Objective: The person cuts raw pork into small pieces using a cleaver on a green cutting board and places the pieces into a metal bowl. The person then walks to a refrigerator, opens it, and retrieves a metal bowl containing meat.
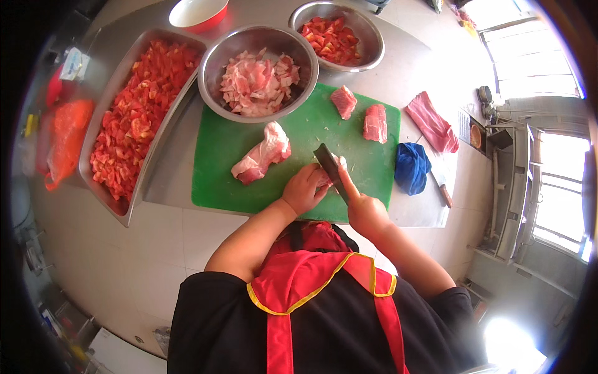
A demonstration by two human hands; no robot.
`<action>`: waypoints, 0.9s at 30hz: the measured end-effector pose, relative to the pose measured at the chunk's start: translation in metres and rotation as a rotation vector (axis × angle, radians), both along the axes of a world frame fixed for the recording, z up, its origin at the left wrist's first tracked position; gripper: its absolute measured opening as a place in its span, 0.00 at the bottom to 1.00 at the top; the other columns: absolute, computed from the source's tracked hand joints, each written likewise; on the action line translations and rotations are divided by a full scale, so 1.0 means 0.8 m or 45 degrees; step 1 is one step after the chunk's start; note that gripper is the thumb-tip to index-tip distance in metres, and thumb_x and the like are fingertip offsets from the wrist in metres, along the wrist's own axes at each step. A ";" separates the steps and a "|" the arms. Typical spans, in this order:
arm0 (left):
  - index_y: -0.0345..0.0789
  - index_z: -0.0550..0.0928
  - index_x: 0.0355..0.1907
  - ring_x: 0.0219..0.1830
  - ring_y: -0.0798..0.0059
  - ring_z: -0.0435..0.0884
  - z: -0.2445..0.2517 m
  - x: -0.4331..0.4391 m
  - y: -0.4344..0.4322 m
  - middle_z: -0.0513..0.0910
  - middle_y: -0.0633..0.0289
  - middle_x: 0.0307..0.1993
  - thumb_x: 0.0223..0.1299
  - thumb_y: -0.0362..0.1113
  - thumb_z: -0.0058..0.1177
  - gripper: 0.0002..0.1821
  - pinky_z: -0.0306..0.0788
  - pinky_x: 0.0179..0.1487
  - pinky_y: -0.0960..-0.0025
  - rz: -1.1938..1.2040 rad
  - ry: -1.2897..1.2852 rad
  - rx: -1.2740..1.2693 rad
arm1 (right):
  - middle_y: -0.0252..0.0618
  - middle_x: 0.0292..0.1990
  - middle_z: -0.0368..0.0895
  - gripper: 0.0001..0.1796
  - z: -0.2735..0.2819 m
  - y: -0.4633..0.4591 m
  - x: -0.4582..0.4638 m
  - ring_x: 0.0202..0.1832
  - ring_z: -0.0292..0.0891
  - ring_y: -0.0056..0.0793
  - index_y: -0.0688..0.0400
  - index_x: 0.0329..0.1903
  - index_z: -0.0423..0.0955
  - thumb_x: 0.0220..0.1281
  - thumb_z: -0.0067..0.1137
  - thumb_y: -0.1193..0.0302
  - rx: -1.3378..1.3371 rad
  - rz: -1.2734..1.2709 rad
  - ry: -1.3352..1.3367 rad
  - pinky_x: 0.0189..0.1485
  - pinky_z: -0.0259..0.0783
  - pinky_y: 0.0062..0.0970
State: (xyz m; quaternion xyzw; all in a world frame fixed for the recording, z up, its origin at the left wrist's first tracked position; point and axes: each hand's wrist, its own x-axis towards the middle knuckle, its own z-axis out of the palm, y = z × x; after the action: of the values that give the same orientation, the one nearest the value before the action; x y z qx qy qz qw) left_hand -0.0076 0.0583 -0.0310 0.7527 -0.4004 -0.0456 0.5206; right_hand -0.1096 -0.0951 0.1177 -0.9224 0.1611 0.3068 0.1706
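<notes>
My right hand (366, 210) grips a cleaver (332, 170), its index finger stretched along the blade. Close beside the blade, my left hand (306, 187) holds a small piece of raw meat (325, 180) down on the green cutting board (219, 187); the fingers and blade partly hide this piece. To the left on the board lies a larger chunk of raw meat (262, 153) with a pale fatty side. Two more raw chunks, one reddish (344, 102) and one paler (375, 123), rest near the board's far right corner.
A steel bowl of sliced meat (259, 82) overlaps the board's far left corner. Cut tomatoes fill a steel tray (142, 117) and part of another bowl (334, 42). Right of the board are a blue cloth (413, 168), a pink cloth (432, 121) and a wooden-handled knife (445, 195).
</notes>
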 end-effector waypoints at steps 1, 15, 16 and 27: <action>0.41 0.80 0.50 0.49 0.51 0.83 0.002 0.001 0.000 0.81 0.53 0.52 0.57 0.35 0.67 0.18 0.81 0.50 0.55 -0.009 -0.004 -0.011 | 0.57 0.37 0.87 0.55 -0.010 -0.001 0.006 0.34 0.87 0.55 0.34 0.86 0.29 0.65 0.49 0.78 -0.002 0.015 0.000 0.37 0.80 0.50; 0.39 0.80 0.54 0.51 0.49 0.81 -0.002 0.001 -0.001 0.82 0.53 0.49 0.58 0.34 0.65 0.20 0.79 0.51 0.53 0.084 0.024 0.042 | 0.67 0.50 0.84 0.52 -0.049 0.010 0.048 0.29 0.86 0.58 0.41 0.86 0.37 0.63 0.51 0.78 -0.024 0.098 -0.371 0.30 0.80 0.52; 0.39 0.80 0.53 0.50 0.49 0.81 -0.003 0.003 -0.001 0.81 0.53 0.48 0.57 0.34 0.65 0.20 0.79 0.50 0.53 0.106 -0.015 0.001 | 0.67 0.49 0.84 0.53 -0.041 0.010 0.030 0.29 0.85 0.58 0.42 0.86 0.36 0.63 0.51 0.78 -0.006 0.073 -0.318 0.30 0.79 0.53; 0.39 0.80 0.45 0.44 0.57 0.83 0.005 -0.001 0.006 0.81 0.58 0.44 0.55 0.35 0.68 0.16 0.81 0.44 0.56 -0.011 -0.117 0.056 | 0.67 0.52 0.81 0.53 -0.070 0.019 0.069 0.37 0.85 0.62 0.38 0.86 0.33 0.67 0.54 0.73 -0.030 -0.042 -0.383 0.38 0.80 0.55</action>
State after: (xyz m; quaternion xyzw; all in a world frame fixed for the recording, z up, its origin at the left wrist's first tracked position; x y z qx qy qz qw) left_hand -0.0083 0.0628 -0.0272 0.7635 -0.4261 -0.0219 0.4848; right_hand -0.0544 -0.0800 0.0620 -0.9571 0.1526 0.1605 0.1868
